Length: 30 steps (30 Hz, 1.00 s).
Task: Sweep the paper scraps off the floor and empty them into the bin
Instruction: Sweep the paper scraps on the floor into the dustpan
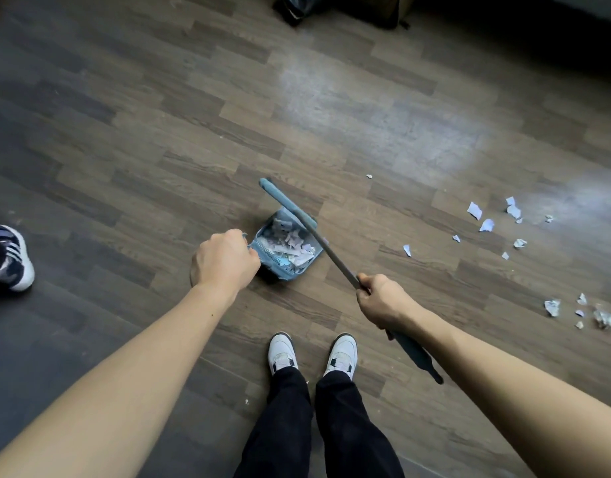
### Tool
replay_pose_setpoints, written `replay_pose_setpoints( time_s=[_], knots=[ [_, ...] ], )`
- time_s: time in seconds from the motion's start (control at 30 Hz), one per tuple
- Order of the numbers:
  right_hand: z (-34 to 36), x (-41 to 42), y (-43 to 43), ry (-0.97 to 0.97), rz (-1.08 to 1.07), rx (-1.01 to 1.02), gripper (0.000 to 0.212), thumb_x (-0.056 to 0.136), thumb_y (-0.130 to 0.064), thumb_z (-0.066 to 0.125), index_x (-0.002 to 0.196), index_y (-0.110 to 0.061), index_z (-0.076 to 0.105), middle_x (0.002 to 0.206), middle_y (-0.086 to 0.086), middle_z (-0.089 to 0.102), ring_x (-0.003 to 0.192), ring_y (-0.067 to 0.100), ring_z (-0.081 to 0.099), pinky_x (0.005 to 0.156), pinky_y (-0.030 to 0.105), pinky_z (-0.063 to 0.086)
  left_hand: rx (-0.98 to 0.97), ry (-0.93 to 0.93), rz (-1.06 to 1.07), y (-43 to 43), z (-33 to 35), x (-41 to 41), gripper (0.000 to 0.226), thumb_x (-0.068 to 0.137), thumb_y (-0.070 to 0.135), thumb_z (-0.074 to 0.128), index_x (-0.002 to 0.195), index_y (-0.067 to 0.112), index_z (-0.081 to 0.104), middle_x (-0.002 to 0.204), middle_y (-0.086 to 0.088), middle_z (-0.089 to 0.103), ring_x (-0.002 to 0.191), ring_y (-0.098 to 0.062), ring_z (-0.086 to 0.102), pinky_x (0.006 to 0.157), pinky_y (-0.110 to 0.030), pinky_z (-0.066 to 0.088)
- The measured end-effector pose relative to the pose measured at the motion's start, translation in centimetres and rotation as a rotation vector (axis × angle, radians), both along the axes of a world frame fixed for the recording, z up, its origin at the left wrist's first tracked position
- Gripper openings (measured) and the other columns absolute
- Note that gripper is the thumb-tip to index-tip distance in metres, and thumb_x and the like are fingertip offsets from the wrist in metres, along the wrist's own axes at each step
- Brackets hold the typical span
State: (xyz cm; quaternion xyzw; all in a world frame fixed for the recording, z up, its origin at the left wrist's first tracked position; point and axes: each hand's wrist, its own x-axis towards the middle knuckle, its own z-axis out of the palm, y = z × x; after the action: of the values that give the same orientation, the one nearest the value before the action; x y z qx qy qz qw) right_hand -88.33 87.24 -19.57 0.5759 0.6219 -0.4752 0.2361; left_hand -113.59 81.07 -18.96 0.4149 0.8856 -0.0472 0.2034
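My left hand (224, 260) is curled into a tight fist against the nine o'clock edge of the blue dustpan (262, 241). The part it grips is hidden under my knuckles. The dustpan sits on the wooden floor (159, 132) just ahead of my feet and is heaped with white paper scraps (290, 243).

My right hand (380, 298) is wrapped round the grey shaft of the broom (328, 253), with fingers and thumb closed on it. The shaft slants from my hand towards eleven o'clock, crossing over the dustpan. The blue broom head (287, 201) lies along the pan's twelve o'clock rim. The broom's darker end sticks out behind my hand towards five o'clock.

More loose scraps (474, 210) are scattered on the floor at about three o'clock from the dustpan, well apart from it. A second small bunch of crumpled scraps (552, 307) lies further out at four o'clock.

My two white shoes (281, 351) point forward at six o'clock below dark trousers. Someone else's dark striped shoe (7, 258) shows at the nine o'clock edge. At twelve o'clock there is a dark bag (297, 6), too dim to make out
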Motion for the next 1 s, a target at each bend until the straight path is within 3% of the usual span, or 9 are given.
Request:
replay_pose_setpoints(
  time_s=[0.23,0.33,0.47,0.77,1.0],
  knots=[
    [-1.5,-0.4,-0.3,-0.016,-0.075,0.036,0.036,0.095,-0.014,0.033,0.126,-0.013,0.053,0.097,0.021,0.061,0.051,0.027,0.057,0.029,0.026,0.043,0.006,0.004,-0.005,-0.2,0.1,-0.1,0.023,0.085,0.028,0.053,0.098,0.015,0.066,0.096,-0.014,0.069,0.093,-0.038,0.063,0.077,-0.036,0.050],
    [-2.2,-1.0,-1.2,-0.014,-0.071,-0.009,0.035,0.095,-0.016,0.036,0.123,-0.014,0.056,0.085,0.012,0.059,0.052,0.021,0.054,0.034,0.026,0.044,0.002,0.006,-0.003,-0.1,0.2,-0.3,0.023,0.085,0.028,0.053,0.098,0.014,0.066,0.096,-0.014,0.068,0.092,-0.038,0.063,0.077,-0.036,0.050],
    [-1.0,-0.6,-2.0,0.045,-0.097,-0.055,0.026,0.095,-0.015,0.037,0.109,-0.010,0.059,0.066,0.007,0.050,0.047,0.022,0.051,0.028,0.023,0.040,-0.005,0.008,-0.008,-0.2,0.5,-0.2,0.022,0.085,0.028,0.052,0.097,0.015,0.065,0.096,-0.015,0.068,0.092,-0.038,0.062,0.077,-0.037,0.049],
    [3.5,1.6,-1.3,0.065,-0.238,0.064,0.022,0.093,-0.011,0.036,0.102,-0.008,0.056,0.062,0.008,0.045,0.035,0.020,0.046,0.030,0.026,0.042,-0.036,-0.102,0.012,-0.9,2.7,0.2,0.023,0.086,0.026,0.050,0.102,0.015,0.064,0.103,-0.015,0.066,0.096,-0.037,0.061,0.081,-0.037,0.050],
    [4.1,4.2,2.8,-0.012,-0.274,0.180,0.016,0.091,-0.010,0.036,0.093,-0.009,0.053,0.067,0.012,0.052,0.040,0.024,0.050,0.030,0.024,0.041,0.015,-0.117,-0.055,3.0,4.3,1.4,0.022,0.086,0.026,0.052,0.101,0.015,0.064,0.102,-0.014,0.066,0.097,-0.036,0.061,0.081,-0.036,0.048]
  ],
)
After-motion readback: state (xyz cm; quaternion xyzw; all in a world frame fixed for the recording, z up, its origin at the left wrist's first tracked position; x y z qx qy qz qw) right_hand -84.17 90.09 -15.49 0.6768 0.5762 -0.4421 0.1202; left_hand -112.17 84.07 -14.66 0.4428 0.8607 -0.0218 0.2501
